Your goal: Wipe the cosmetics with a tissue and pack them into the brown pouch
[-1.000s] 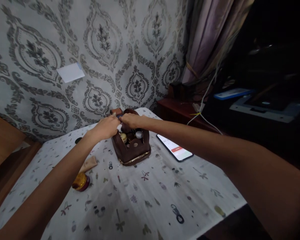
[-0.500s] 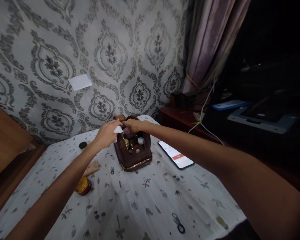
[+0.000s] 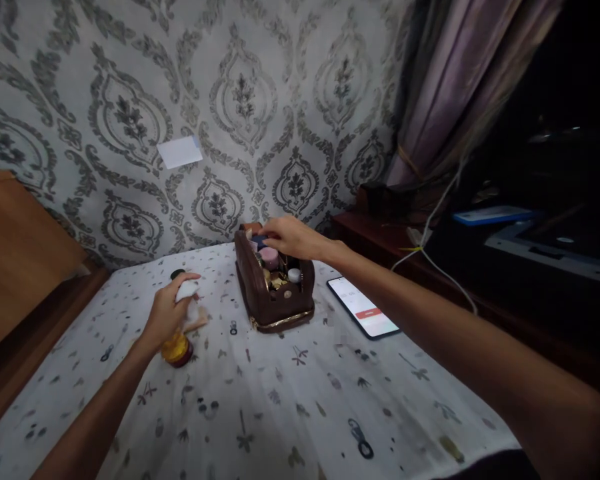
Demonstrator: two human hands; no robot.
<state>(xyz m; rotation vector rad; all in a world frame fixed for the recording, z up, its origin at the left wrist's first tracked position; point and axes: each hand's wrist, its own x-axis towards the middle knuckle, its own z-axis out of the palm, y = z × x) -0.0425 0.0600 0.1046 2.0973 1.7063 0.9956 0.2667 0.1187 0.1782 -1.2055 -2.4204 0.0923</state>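
A brown toiletry bag (image 3: 257,293) stands unzipped on the patterned cloth, with a pink-lidded jar (image 3: 269,257), a white-capped container (image 3: 294,275) and gold-coloured items inside. My right hand (image 3: 295,238) reaches over its back end, fingers closed at a dark blue item (image 3: 260,241) whose kind I cannot make out. To the left of the bag, my left hand (image 3: 167,307) grips a small white object (image 3: 187,289), blurred and partly covered by the fingers. Below that hand lies a yellow and dark red jar (image 3: 177,350). A beige tube (image 3: 197,320) and a dark green round lid (image 3: 177,273) are close by.
A lit phone (image 3: 363,308) lies right of the bag, under my right forearm. Wallpaper rises behind the cloth-covered surface (image 3: 280,400). A white cable (image 3: 423,220) hangs at the right, and a wooden panel (image 3: 25,253) stands at the left.
My left hand has moved away from the bag, left and toward me, with the white object. My right hand stays at the bag's back end, now higher, and more of the contents shows.
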